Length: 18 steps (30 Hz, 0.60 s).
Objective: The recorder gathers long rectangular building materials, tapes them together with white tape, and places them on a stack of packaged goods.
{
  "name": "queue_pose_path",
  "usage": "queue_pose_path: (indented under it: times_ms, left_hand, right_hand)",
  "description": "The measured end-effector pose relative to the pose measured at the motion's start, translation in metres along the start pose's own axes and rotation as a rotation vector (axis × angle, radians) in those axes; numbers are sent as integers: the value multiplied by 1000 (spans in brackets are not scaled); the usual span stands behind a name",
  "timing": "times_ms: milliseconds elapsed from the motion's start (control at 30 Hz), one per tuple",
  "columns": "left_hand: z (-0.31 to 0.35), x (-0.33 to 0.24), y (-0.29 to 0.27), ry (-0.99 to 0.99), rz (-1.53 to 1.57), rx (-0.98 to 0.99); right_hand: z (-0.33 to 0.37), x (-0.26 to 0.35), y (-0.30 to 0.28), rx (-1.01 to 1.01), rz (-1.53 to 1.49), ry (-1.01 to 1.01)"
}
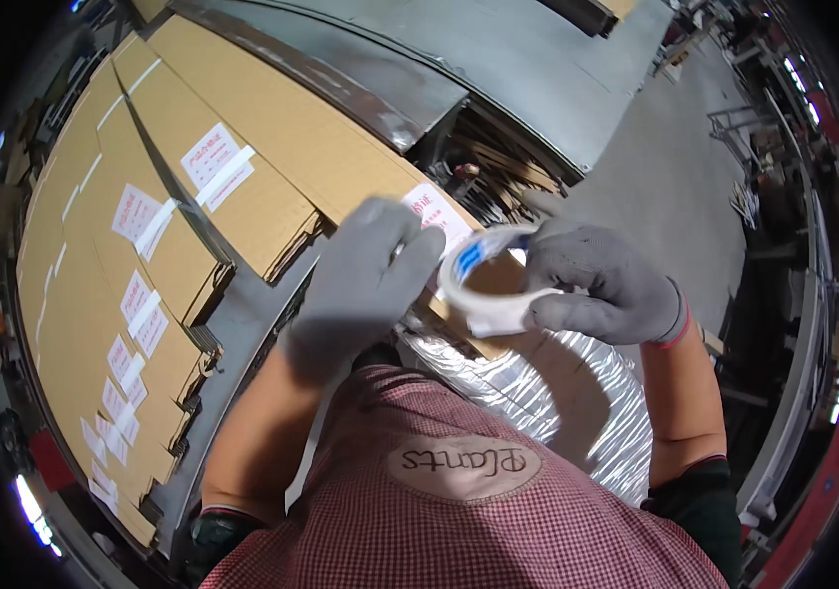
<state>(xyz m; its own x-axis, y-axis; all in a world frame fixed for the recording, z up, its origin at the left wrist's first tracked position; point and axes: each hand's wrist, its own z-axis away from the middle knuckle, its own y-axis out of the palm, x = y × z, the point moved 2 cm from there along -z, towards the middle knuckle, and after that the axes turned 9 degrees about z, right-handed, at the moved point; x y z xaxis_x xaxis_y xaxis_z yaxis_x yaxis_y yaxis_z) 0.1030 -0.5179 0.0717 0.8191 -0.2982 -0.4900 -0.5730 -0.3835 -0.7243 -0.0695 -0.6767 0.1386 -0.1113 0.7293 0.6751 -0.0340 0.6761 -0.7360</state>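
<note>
Both my hands wear grey gloves. My right hand (601,283) grips a roll of white tape (496,320) by its right side, with a blue patch on the inside of the ring. To its left, my left hand (365,280) is closed, its fingers curled and slightly blurred; whatever it may pinch cannot be made out. Between the hands, a white label with red print (436,211) lies on the near right end of a flat brown cardboard piece (341,172). The tape roll hangs just over that end, partly covering it.
More flat cardboard (71,285) lies overlapped at the left, with several taped labels (213,162) and a dark strap (159,162) across it. Crinkled silver wrapping (508,383) is below the tape. Beyond are a grey metal sheet (547,79) and scraps (498,157) beneath its edge.
</note>
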Motion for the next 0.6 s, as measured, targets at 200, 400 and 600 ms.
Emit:
queue_pose_path:
  times_ms: [200,400,600]
  left_hand:
    - [44,-49,-15,-549,750,-16]
    - [111,48,68,-916,787,-162]
    - [110,80,131,-802,1525,-199]
  right_hand:
    - [-29,-2,11,-103,121,-156]
    - [-58,-165,26,306,304,477]
    - [-55,-187,92,90,-501,634]
